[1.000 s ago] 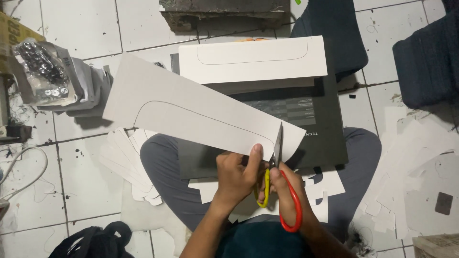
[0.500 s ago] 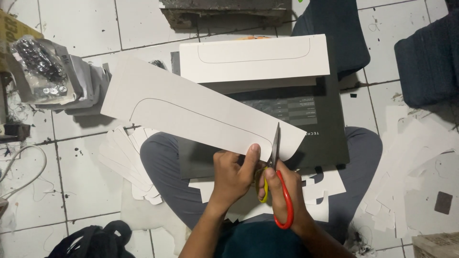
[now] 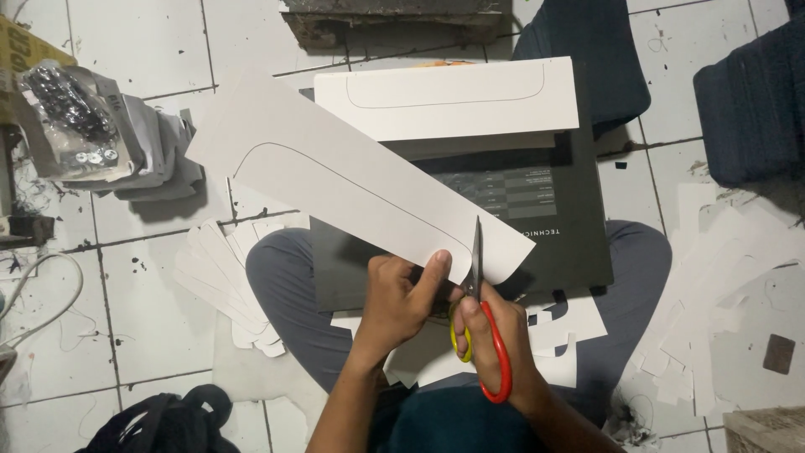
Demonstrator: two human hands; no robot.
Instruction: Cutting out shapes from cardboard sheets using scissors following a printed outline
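Observation:
A long white card sheet [image 3: 335, 176] with a pencilled rounded outline lies slantwise over my lap. My left hand [image 3: 398, 298] pinches its near end between thumb and fingers. My right hand [image 3: 495, 335] holds scissors [image 3: 478, 310] with red and yellow handles, the blades pointing away from me and cutting into the sheet's near edge just right of my left thumb. Under the sheet a black flat box [image 3: 537, 210] rests on my knees.
A second white sheet [image 3: 444, 96] with a drawn outline lies on the box's far edge. Cut white pieces are stacked at left [image 3: 222, 277] and scraps at right [image 3: 729, 294]. A bag of dark small parts [image 3: 67, 109] sits far left. Dark cloth [image 3: 746, 92] lies at right.
The scissors have closed and moved a little further into the sheet's near edge. My left hand keeps its grip on the sheet.

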